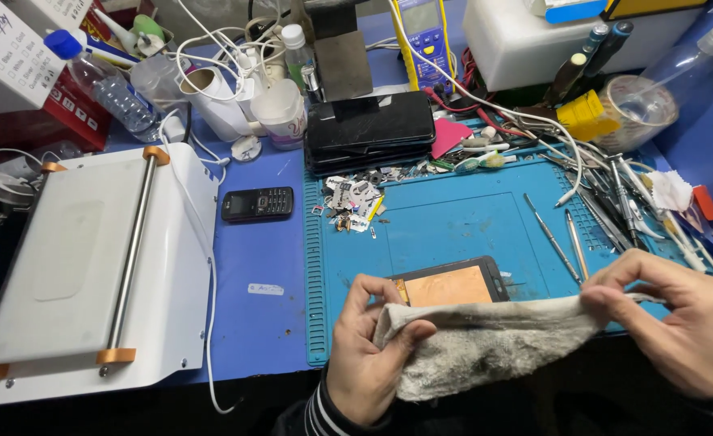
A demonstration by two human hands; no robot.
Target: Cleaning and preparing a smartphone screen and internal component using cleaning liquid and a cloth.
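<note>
Grubby grey-white terry cloth (486, 343) is being stretched between both hands at the near edge of the tabletop (260, 258), hanging just in front of a black-framed phone panel with a copper-coloured back (449, 284) that is lying on the blue silicone work mat (453, 218). Left hand (364, 355) is pinching one end, thumb on top, grip clamped on the cloth. Right hand (679, 323) is pinching the other end between fingertips, grip also clamped on the cloth. Cloth is looking soft, limp and light, sagging in the middle; likely non-slip, not fragile, best held by bunching an end or corner. Phone panel is looking thin and fragile, likely safest by its edges. Metal tweezers and probes (566, 238) are lying on the mat to the right, loose small parts (352, 202) at its far left corner. Black keypad phone (257, 203) is sitting left of the mat, beside a white machine with a metal roller bar (90, 266).
</note>
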